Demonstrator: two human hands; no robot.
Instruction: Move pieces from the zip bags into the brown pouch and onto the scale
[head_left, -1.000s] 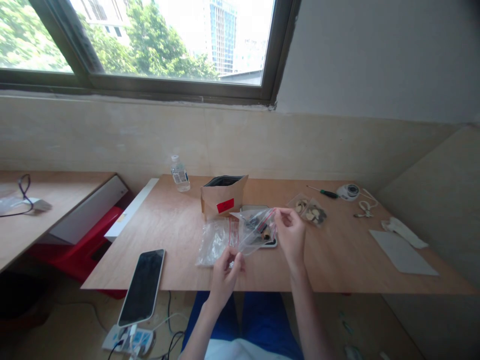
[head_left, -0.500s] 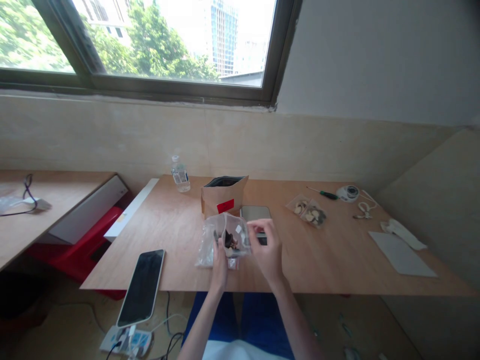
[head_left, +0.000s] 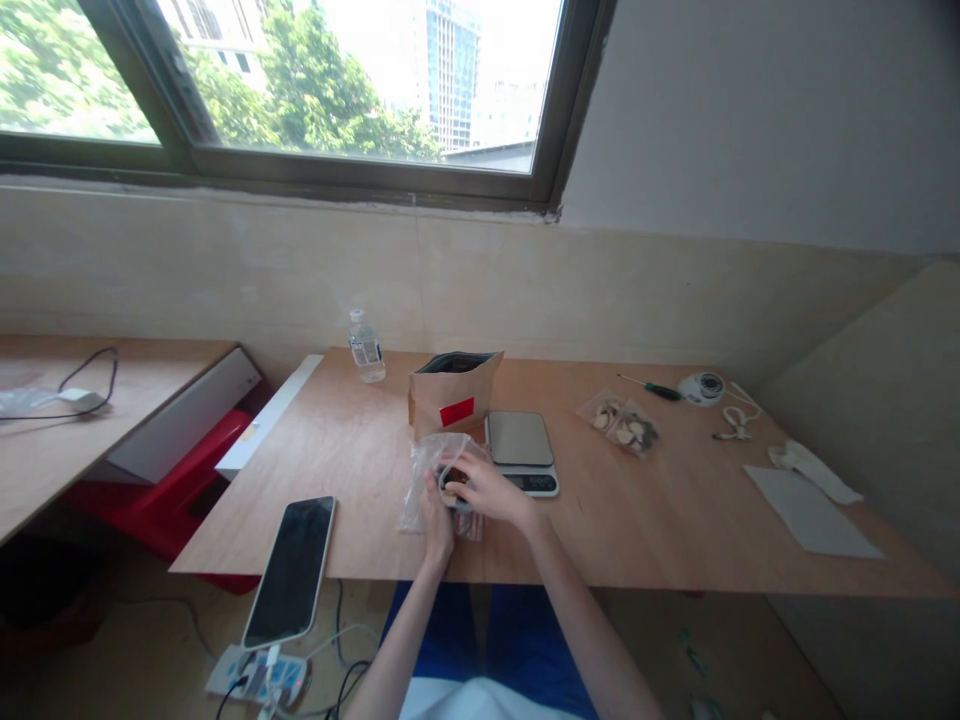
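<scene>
My left hand [head_left: 438, 522] is closed round the near left side of a clear plastic bag [head_left: 457, 446]. Dark and tan pieces, like dried slices, show inside its mouth. Over that mouth my right hand [head_left: 486, 488] bends in from the right, its fingers curled down at the opening and the thumb near the pieces. What those fingertips grip is hidden. More clear plastic bags [head_left: 411, 500] lie flat beneath and to the left. Just right of my right hand sits a kitchen scale [head_left: 520, 440] with a dark display. Behind the bag stands an open brown paper pouch [head_left: 439, 395] with a red label.
Two small bags of dried slices [head_left: 619, 422] lie to the right. Beyond them are a screwdriver [head_left: 661, 392], a white dome camera [head_left: 702, 388] and a white sheet [head_left: 814, 512]. A water bottle [head_left: 367, 348] stands at the back left. A tablet [head_left: 291, 570] is at the front left edge.
My right hand has moved left, from the bag's right edge to over its mouth, with the fingers down at the opening. The scale is now uncovered. My left hand keeps hold of the bag.
</scene>
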